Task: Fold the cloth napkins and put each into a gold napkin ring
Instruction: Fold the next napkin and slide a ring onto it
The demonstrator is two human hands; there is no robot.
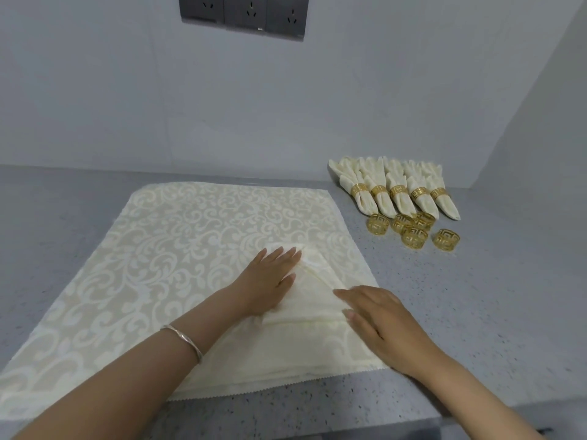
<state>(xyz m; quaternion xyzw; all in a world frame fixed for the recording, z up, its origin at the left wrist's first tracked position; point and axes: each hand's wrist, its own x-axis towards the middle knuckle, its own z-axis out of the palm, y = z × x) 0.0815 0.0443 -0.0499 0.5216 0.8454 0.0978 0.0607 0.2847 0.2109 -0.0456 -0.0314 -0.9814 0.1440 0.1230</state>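
Grey table (476,296), napkin (314,300) lay mid-fold at its near edge. My left hand (270,277) and right hand (381,322) pressed it, fingers (284,255) straight and together. Best: align flaps, crease hard.

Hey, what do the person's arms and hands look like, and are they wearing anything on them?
No sleeves or gloves are in view; the skin is uncovered right to the bottom edge of the picture. A thin silver bangle sits on the left wrist. The left hand and right hand show no rings or watch, and the visible nails look short and unpainted.
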